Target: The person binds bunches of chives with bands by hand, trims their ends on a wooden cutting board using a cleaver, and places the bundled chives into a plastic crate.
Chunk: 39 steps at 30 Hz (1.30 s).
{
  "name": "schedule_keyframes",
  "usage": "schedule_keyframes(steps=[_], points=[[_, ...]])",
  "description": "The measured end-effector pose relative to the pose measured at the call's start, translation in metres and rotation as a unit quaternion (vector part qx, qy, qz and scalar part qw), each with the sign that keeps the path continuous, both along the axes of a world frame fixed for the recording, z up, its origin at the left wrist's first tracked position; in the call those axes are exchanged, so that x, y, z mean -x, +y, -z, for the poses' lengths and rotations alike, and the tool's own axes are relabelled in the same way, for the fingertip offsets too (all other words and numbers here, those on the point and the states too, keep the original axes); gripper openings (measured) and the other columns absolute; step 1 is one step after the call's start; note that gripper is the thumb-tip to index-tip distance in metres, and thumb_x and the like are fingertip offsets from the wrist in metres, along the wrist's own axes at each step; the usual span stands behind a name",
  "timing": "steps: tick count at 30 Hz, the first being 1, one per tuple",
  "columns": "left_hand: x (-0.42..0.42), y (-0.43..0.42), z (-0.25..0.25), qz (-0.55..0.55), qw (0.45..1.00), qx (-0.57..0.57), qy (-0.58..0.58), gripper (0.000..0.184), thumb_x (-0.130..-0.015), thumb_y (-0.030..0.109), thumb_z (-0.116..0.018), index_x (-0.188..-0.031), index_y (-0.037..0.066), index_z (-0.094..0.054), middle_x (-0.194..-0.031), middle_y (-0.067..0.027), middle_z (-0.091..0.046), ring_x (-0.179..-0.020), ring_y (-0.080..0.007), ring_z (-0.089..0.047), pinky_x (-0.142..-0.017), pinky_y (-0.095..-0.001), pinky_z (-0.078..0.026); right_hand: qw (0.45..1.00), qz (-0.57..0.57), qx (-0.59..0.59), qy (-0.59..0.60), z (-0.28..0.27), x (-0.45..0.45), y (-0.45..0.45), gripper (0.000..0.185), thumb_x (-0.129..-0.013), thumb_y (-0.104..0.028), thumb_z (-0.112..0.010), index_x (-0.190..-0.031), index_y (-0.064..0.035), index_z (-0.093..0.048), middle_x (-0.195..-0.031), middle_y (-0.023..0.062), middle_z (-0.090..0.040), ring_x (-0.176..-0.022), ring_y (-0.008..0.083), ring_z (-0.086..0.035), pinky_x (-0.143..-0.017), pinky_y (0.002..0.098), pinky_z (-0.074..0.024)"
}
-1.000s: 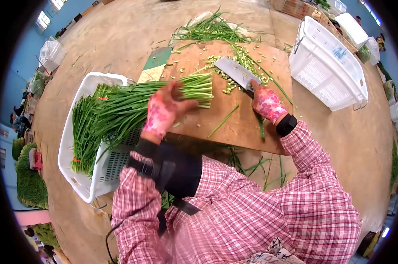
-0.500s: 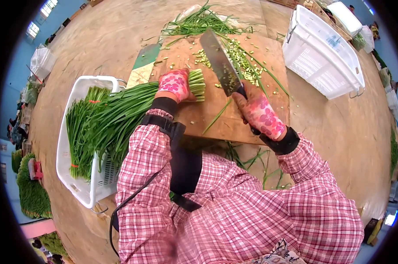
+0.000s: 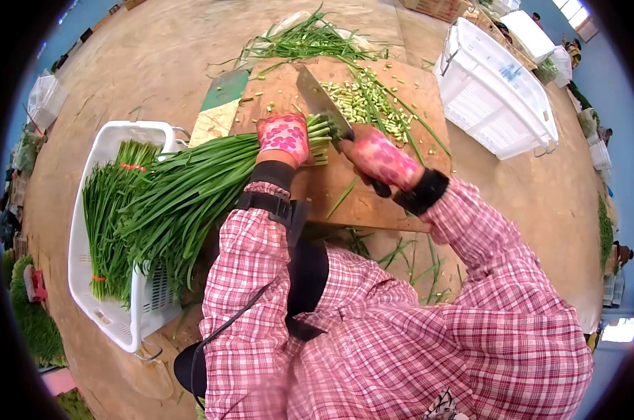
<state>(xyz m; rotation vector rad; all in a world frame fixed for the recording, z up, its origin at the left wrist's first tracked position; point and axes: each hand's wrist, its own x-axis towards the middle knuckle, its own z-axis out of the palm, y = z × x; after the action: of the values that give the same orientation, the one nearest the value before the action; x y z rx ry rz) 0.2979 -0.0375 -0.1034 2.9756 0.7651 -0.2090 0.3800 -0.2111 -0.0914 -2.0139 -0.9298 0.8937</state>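
My left hand, in a pink floral glove, is closed around a bunch of long green stalks near their pale cut ends. The bunch lies on the wooden board, its leaves hanging over the white basket at the left. My right hand, gloved alike, grips the dark handle of a cleaver. The blade stands close beside the stalk ends, just right of my left hand; whether it touches them is unclear. Short chopped pieces are scattered behind the blade.
A white basket at the left holds bunches tied with red bands. Loose green trimmings lie past the board's far edge. Stacked white crates stand at the right. More stalks lie on the floor below the board.
My left hand has closed on the bunch near its ends. My right hand has brought the cleaver left and close to those ends. The camera view has shifted slightly.
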Motion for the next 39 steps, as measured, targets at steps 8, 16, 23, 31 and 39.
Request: schedule_keyframes(steps=[8,16,23,31,39], points=[[0.009,0.0,0.014,0.002,0.998,0.029,-0.062,0.076,-0.053,0.041,-0.092,-0.116,0.009,-0.063,-0.111,-0.0143,-0.069,-0.109,-0.0355,-0.064,-0.092,-0.0491,-0.049,0.996,0.001,0.008,-0.088,0.015,-0.023,0.013,0.026,-0.097,-0.028,-0.053,-0.097,-0.0022,-0.051,-0.056,0.0054,-0.05,-0.04,0.0179,-0.05,-0.033,0.0352,-0.0368],[0.024,0.013,0.062,0.102,0.939,-0.05,-0.326,0.02,-0.065,0.026,-0.067,-0.077,0.009,-0.064,-0.072,-0.0169,-0.064,-0.071,-0.0375,-0.065,-0.065,-0.0491,-0.052,0.992,-0.001,-0.024,0.124,0.025,-0.025,-0.027,0.018,-0.093,-0.024,-0.054,-0.087,-0.0067,-0.057,-0.061,-0.0001,-0.049,-0.048,0.0113,-0.049,-0.04,0.0303,-0.0402],[0.013,0.004,0.024,0.023,0.997,0.023,-0.075,0.077,-0.049,0.042,-0.092,-0.111,0.007,-0.065,-0.104,-0.0168,-0.07,-0.102,-0.0338,-0.066,-0.089,-0.0451,-0.052,0.856,-0.257,-0.042,-0.447,0.101,-0.066,0.049,0.018,-0.086,-0.012,-0.055,-0.079,0.0031,-0.062,-0.07,0.0182,-0.06,-0.065,0.0282,-0.062,-0.06,0.0379,-0.0494],[0.019,-0.003,0.022,0.005,0.998,0.021,-0.051,0.094,-0.049,0.047,-0.092,-0.125,0.004,-0.058,-0.12,-0.0155,-0.065,-0.113,-0.0336,-0.061,-0.096,-0.0452,-0.048,0.923,-0.049,0.076,-0.374,0.062,-0.076,0.009,0.024,-0.08,-0.023,-0.066,-0.092,-0.0015,-0.065,-0.076,0.0172,-0.067,-0.073,0.0355,-0.067,-0.059,0.044,-0.0524],[0.06,-0.027,0.051,0.099,0.887,-0.098,-0.441,0.071,-0.073,0.032,-0.083,-0.128,-0.001,-0.051,-0.131,-0.0226,-0.056,-0.123,-0.0412,-0.052,-0.102,-0.052,-0.044,0.834,-0.264,-0.146,-0.463,0.008,-0.065,0.034,0.103,-0.066,-0.054,-0.08,-0.142,0.003,-0.04,-0.145,0.0295,-0.042,-0.135,0.0413,-0.041,-0.11,0.0484,-0.0358]])
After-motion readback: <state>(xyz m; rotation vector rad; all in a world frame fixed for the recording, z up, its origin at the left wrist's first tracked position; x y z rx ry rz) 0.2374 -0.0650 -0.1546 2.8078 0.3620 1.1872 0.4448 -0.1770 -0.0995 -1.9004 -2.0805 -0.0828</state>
